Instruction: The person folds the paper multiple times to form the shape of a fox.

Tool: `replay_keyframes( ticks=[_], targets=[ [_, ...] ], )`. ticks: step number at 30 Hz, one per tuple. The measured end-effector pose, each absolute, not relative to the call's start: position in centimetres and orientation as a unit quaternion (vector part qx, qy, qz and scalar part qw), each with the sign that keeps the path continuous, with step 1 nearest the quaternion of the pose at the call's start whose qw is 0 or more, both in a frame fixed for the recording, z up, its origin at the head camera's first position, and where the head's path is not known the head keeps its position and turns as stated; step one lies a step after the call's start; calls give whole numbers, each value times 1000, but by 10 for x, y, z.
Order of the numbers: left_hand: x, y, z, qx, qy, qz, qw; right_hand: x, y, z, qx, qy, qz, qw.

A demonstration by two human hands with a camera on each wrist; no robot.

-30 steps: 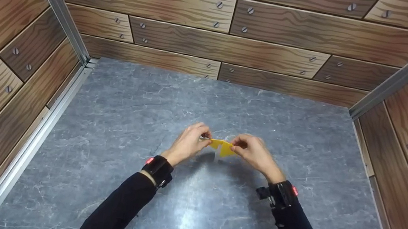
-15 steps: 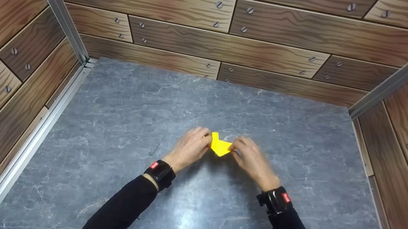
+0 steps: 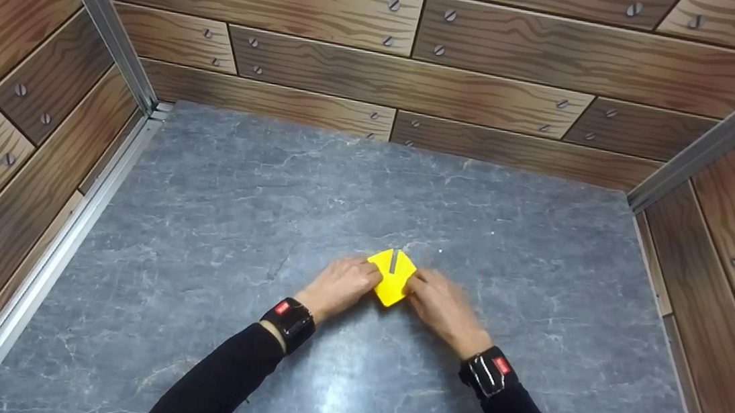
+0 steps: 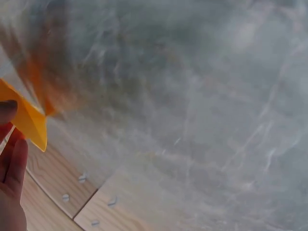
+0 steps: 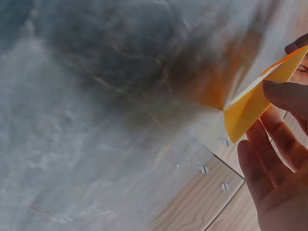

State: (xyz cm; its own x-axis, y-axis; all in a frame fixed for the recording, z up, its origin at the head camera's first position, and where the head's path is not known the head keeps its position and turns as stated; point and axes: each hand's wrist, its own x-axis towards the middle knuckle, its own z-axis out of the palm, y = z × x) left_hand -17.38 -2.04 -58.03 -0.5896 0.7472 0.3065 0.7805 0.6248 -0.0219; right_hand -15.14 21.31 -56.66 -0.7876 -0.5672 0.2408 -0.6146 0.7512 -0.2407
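Observation:
A small folded yellow paper [image 3: 390,288] faces the head camera as a kite shape, with a narrow slit running down from its far tip. My left hand [image 3: 341,286] pinches its left edge, and my right hand [image 3: 444,306] pinches the right one. In the left wrist view, thumb and fingers [image 4: 17,166] hold the yellow paper [image 4: 31,124] at the frame's edge. The right wrist view shows the right thumb on top of the folded paper [image 5: 246,115], with fingers [image 5: 274,144] beneath. One paper corner meets its blurred reflection on the tabletop.
The grey marbled tabletop [image 3: 262,183] is glossy and reflects a bright light near the front. Wood-patterned panels [image 3: 327,68] wall it at the back and both sides. Metal rails [image 3: 108,26] stand at the corners.
The yellow paper has turned from nearly edge-on, through a tilted shape with a raised flap, to facing the head camera. Both hands have moved slightly nearer my body, still holding it.

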Motion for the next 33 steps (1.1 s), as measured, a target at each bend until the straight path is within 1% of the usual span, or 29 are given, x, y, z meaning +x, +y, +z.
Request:
replay_keyframes(
  ticks=[8,13,20,25,29,33],
  targets=[
    [-169,-20,-591,-432,-892,-64,117,-147,214,-574,325,-934,148,13],
    [-169,-22,-593,-420,-897,-92,100,-146,216,-575,312,-936,160,-17],
    [-167,-24,-595,-419,-902,-94,39,-149,221,-576,289,-944,156,-37],
    [-166,-24,-594,-401,-913,-77,-5,-151,223,-577,264,-953,139,-52],
    [-166,-24,-594,-388,-918,-77,-20,-152,223,-577,254,-956,130,-61],
    [-164,-25,-594,-383,-920,-85,-20,-152,224,-576,251,-958,130,-57]
  ],
)
